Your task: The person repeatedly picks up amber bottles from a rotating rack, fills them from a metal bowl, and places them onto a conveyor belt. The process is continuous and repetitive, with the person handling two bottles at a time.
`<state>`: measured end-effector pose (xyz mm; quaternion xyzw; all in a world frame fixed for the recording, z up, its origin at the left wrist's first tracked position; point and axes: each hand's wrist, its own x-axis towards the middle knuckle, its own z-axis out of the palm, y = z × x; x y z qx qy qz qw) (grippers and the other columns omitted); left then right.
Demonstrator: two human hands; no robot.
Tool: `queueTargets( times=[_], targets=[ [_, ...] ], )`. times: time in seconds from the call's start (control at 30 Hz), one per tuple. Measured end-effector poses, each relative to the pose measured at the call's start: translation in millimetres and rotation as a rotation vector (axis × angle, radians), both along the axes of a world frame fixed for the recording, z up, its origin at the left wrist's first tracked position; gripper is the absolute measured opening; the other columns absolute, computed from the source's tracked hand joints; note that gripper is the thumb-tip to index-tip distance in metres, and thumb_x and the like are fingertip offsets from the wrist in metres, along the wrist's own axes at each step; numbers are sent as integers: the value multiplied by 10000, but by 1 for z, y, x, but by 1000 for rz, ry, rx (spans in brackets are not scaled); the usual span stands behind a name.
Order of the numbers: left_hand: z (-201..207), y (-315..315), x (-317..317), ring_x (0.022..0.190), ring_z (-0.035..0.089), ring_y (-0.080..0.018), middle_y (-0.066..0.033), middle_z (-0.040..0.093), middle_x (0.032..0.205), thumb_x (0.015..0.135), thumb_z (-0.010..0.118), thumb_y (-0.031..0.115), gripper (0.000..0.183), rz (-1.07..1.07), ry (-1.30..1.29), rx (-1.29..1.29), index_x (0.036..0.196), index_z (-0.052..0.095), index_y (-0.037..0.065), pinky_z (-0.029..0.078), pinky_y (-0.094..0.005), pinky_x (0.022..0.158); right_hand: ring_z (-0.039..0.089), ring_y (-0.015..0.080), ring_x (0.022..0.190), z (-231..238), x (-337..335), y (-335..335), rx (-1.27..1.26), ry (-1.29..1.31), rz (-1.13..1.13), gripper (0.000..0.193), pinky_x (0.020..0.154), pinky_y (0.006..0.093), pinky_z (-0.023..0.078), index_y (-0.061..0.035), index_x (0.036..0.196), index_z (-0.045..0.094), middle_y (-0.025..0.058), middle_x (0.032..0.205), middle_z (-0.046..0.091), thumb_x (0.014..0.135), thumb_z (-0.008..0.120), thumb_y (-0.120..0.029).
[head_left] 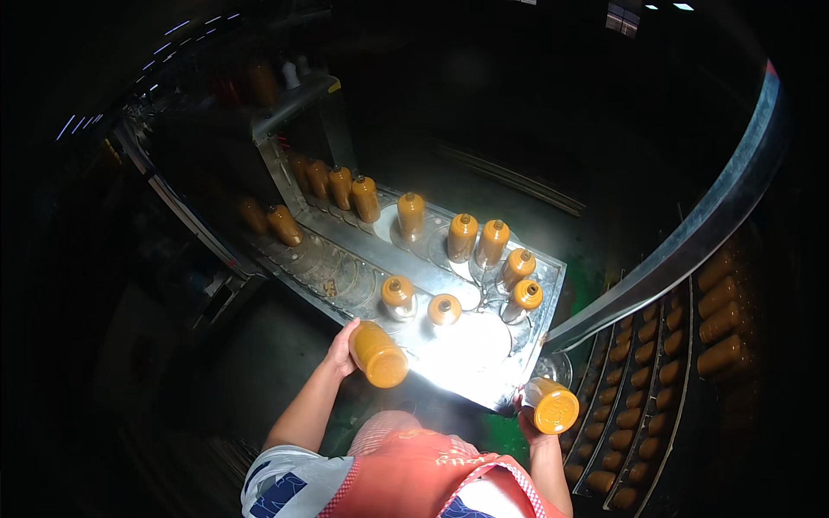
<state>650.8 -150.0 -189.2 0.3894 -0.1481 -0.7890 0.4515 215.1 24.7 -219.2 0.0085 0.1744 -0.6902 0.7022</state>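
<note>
My left hand point(343, 350) is closed around an orange-amber bottle point(378, 356), held tilted at the near edge of the conveyor with its round base facing up. A second bottle point(553, 407) of the same colour is gripped by my right hand point(528, 421) beside the conveyor's right corner, its embossed base also turned up toward me. Between my hands, a bright glare washes out part of the metal conveyor point(401, 274). Nearest to the left hand on it stand a bottle point(397, 296) and another bottle point(445, 310), necks up.
Several more upright bottles point(410, 216) line the conveyor's far side, running back under a metal frame point(268, 164). A curved metal post point(691, 233) rises at the right. Behind it, a tiered rack point(682, 380) carries many bottles lying down. Surroundings are dark.
</note>
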Motion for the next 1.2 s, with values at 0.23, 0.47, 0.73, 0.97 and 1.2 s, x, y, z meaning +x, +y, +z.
queueTargets(
  times=[0.23,0.47,0.73,0.97,1.2],
  targets=[
    [2,-146,111,1021,609,-274,-89,632,1153,772,785,202,339,305,-1319,-778,1107,730,198,492,-360,925,568,218,1139,141,183,-141,-46,831,26,648,1009,363,455,-48,1421,432,78,1241,565,924,630,-412],
    [-55,-200,98,1251,418,-360,-93,485,1396,733,785,228,393,239,-1608,-777,1121,745,277,408,-407,1054,431,391,1283,79,323,-264,-484,1868,-25,422,1081,431,369,-183,1160,715,223,1374,423,748,807,-187],
    [-22,-118,67,1200,508,-284,-94,613,1267,750,785,136,218,576,-1441,-961,964,786,175,422,-386,1019,329,457,1333,10,308,-266,-417,2227,91,408,1118,469,321,-264,1208,697,280,1442,374,806,759,-221],
    [30,-14,-99,862,640,-192,-98,668,956,823,673,-22,152,348,-638,-1018,962,716,22,503,-285,771,580,255,1175,88,140,-143,-441,1698,162,324,973,356,485,-139,1188,713,144,1347,544,871,698,-72],
    [54,67,-345,762,648,-148,-112,668,928,916,581,1,151,-364,-257,-1108,1006,698,-32,533,-266,700,615,162,1030,175,-178,48,-64,1995,-585,224,830,263,527,-31,1089,718,88,1175,610,881,643,3]
  ],
)
